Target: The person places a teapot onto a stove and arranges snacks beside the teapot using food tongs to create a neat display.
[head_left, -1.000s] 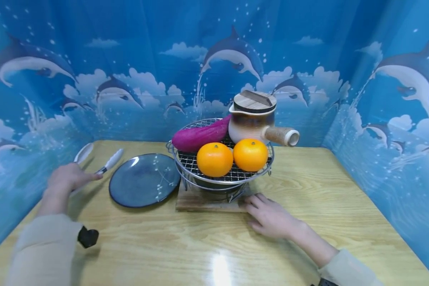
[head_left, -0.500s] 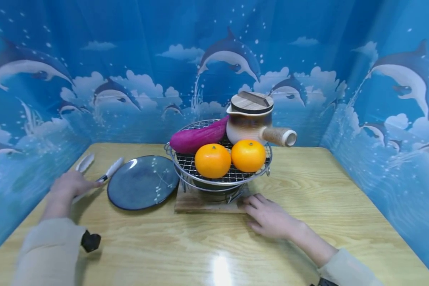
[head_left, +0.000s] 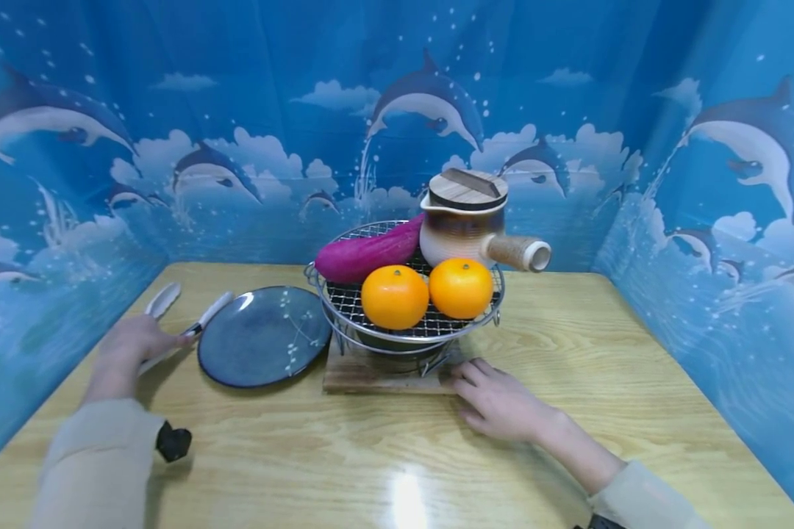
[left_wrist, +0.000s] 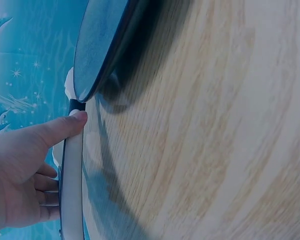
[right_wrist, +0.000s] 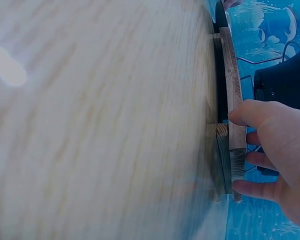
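Note:
My left hand (head_left: 129,344) holds a pair of white-tipped tongs (head_left: 205,312) at the table's left, just beside a dark blue plate (head_left: 265,334). In the left wrist view my thumb (left_wrist: 60,129) lies along one tong arm (left_wrist: 72,190), with the fingers curled on its other side and the plate's (left_wrist: 97,50) rim close ahead. My right hand (head_left: 496,400) rests flat on the table. Its fingertips touch the front right corner of the wooden board (head_left: 364,375) under a small grill. In the right wrist view the thumb (right_wrist: 247,112) and fingers lie against the board's (right_wrist: 230,90) edge.
The round wire grill (head_left: 327,312) carries two oranges (head_left: 395,297) (head_left: 460,288), a purple sweet potato (head_left: 364,253) and a lidded clay pot (head_left: 463,220) whose handle points right. Blue dolphin curtains wall in the wooden table (head_left: 635,353) on three sides.
My left hand and the tongs have sunk a little toward the table beside the plate. The right hand has stayed at the board's corner.

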Action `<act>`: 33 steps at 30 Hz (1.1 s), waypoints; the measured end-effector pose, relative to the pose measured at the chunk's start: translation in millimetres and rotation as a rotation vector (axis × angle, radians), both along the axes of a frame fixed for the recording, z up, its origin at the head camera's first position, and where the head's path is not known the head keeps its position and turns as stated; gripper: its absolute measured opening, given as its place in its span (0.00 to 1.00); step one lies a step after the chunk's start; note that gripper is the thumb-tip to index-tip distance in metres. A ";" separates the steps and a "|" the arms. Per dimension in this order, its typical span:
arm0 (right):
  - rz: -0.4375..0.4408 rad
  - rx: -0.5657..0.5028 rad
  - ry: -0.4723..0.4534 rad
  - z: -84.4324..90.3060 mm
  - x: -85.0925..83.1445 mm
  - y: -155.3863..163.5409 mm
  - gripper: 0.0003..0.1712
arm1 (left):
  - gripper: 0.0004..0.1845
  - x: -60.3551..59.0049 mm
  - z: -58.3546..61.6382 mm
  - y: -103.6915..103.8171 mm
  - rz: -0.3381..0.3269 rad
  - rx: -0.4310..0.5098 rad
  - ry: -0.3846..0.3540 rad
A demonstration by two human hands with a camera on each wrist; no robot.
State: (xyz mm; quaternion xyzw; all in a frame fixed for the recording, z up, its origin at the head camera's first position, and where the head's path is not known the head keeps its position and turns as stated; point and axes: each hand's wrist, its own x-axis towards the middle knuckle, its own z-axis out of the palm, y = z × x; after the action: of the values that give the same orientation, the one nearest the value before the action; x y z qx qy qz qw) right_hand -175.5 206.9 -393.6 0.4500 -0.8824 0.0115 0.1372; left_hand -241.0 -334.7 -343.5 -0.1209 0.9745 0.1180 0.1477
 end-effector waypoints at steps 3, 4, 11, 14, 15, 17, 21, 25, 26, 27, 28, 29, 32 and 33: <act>0.000 0.003 0.001 0.5 0.1 0.0 0.24 | 0.48 -0.1 -0.4 1.0 0.014 -0.001 -0.003; 0.000 0.003 -0.001 0.7 0.2 -0.1 0.24 | 0.47 -0.3 -0.8 1.3 0.013 -0.002 -0.003; -0.013 0.013 -0.015 2.7 0.7 -0.3 0.25 | 0.45 -2.9 -2.2 2.5 0.017 0.014 -0.005; -0.030 0.026 -0.032 3.4 1.4 -0.5 0.25 | 0.45 -4.0 -3.1 2.4 0.015 0.033 -0.006; -0.034 0.028 -0.036 3.6 1.5 -0.5 0.25 | 0.45 -4.3 -3.4 2.3 0.010 0.036 -0.008; -0.039 0.028 -0.040 3.9 1.7 -0.6 0.25 | 0.46 -4.8 -4.2 2.3 0.000 0.032 -0.007; -0.040 0.027 -0.038 4.3 1.6 -0.7 0.25 | 0.45 -5.1 -5.9 2.3 -0.009 0.022 0.000; -0.026 0.028 -0.039 5.0 1.1 -1.1 0.25 | 0.44 -5.1 -7.4 1.4 -0.004 0.038 0.006; -0.023 0.028 -0.039 5.2 1.0 -1.2 0.26 | 0.44 -5.2 -8.0 1.1 -0.003 0.040 0.008; -0.021 0.027 -0.042 5.3 0.8 -1.2 0.26 | 0.44 -5.3 -8.4 0.8 -0.002 0.043 0.009; -0.018 0.026 -0.044 5.5 0.7 -1.2 0.26 | 0.45 -5.4 -8.8 0.5 -0.002 0.049 0.009; -0.017 0.027 -0.044 5.7 0.7 -1.2 0.26 | 0.45 -5.6 -9.3 0.3 0.000 0.053 0.010; -0.016 0.027 -0.047 6.2 0.7 -1.2 0.25 | 0.47 -6.0 -10.9 -0.1 0.004 0.069 0.019; -0.016 0.028 -0.050 6.2 0.7 -1.3 0.25 | 0.48 -6.1 -11.2 -0.2 0.006 0.072 0.021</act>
State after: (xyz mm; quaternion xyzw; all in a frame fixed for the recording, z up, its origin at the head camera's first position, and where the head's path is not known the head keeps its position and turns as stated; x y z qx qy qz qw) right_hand -174.8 205.6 -387.4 0.4441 -0.8892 0.0093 0.1091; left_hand -247.1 -335.0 -354.7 -0.1174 0.9707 0.1547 0.1413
